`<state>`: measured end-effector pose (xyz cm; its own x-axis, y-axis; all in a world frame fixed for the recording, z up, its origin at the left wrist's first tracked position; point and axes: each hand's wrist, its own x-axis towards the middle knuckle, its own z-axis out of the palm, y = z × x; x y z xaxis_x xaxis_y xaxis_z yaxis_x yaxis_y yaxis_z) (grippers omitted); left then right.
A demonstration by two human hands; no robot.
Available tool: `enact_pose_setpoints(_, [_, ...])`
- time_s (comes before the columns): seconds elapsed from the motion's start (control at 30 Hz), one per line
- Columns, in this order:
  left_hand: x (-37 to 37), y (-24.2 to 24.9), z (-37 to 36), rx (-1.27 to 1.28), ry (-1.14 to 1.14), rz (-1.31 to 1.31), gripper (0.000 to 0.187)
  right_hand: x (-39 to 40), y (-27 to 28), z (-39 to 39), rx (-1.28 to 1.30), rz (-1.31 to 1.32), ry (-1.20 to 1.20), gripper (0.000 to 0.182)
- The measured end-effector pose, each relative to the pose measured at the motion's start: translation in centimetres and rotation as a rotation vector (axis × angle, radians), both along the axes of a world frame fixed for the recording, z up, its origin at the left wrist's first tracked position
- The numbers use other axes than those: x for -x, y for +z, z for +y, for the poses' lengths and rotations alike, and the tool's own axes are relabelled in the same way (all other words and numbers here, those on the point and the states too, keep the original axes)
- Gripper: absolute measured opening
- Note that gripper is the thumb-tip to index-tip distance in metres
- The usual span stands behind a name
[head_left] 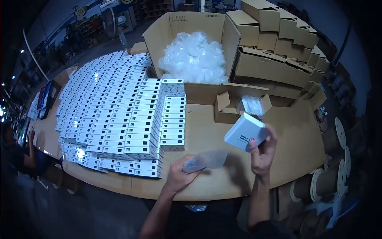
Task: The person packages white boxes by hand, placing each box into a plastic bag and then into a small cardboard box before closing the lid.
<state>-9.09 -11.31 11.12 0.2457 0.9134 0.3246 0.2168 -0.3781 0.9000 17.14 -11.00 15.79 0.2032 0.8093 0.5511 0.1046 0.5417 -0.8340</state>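
My right hand (263, 153) grips a small white box (246, 131) with dark and red print, tilted above the table. Thumb on its printed face, fingers round the right side. My left hand (181, 173) is closed on a clear plastic bag (207, 160), which points to the right, below and left of the box. The bag and the box are apart. Behind the white box stands an open small carton (225, 113) with a plastic-wrapped item (252, 105) in it. To the left rise stacked rows of white boxes (115, 107).
A large open carton (155, 38) full of clear plastic bags (195, 57) stands at the back of the table (294, 139). Brown cartons (274, 71) are piled at the back right. Cable spools (340, 175) stand right of the table. Another person's arm (30, 153) shows at far left.
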Motion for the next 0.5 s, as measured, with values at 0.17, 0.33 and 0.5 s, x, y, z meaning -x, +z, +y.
enact_pose_setpoints(0.17, [0.1,0.2,0.5,-0.010,-0.035,0.009,0.037,0.0,3.4,2.2,-0.162,-0.081,0.264,0.063])
enact_pose_setpoints(0.33, [0.0,0.6,0.7,-0.015,-0.034,0.037,0.039,1.7,5.0,5.1,-0.328,-0.253,0.518,0.058])
enact_pose_setpoints(0.5, [0.1,-0.4,1.0,0.027,-0.020,0.012,0.041,2.1,6.0,6.0,-0.251,-0.351,0.656,0.054])
